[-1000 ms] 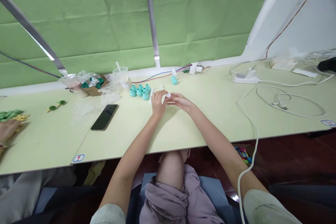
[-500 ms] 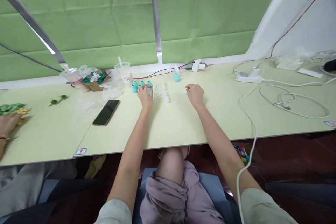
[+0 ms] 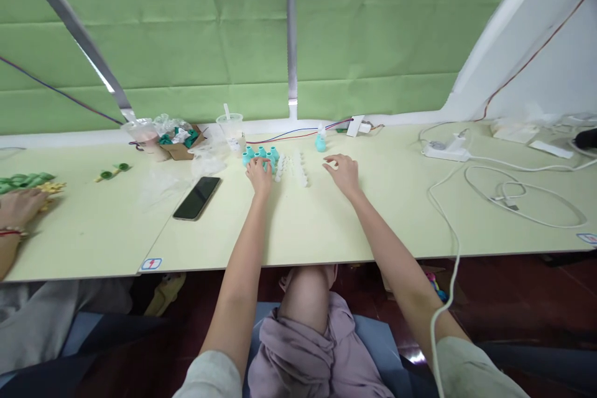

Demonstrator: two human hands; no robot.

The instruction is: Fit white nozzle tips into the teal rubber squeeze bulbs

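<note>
My left hand (image 3: 260,175) reaches into a cluster of small teal bottles (image 3: 262,154) on the pale table (image 3: 326,224), its fingers curled around one of them. Just right of it lie rows of small white caps (image 3: 295,169). My right hand (image 3: 344,173) rests on the table to the right of the caps, fingers loosely bent, with a small white piece at its fingertips (image 3: 332,166). A single teal bottle with a white top (image 3: 320,139) stands beyond, between the hands and the back edge.
A black phone (image 3: 198,198) lies left of my left arm. Behind it are a clear plastic cup (image 3: 230,127), crumpled plastic bags and a cardboard box (image 3: 180,142). A white power strip (image 3: 441,149) and looping cables (image 3: 513,196) fill the right. Another person's hand (image 3: 18,208) works at far left.
My hands were together holding a small white piece; they have parted. The left moved to the teal bottles, the right went rightward onto the table.
</note>
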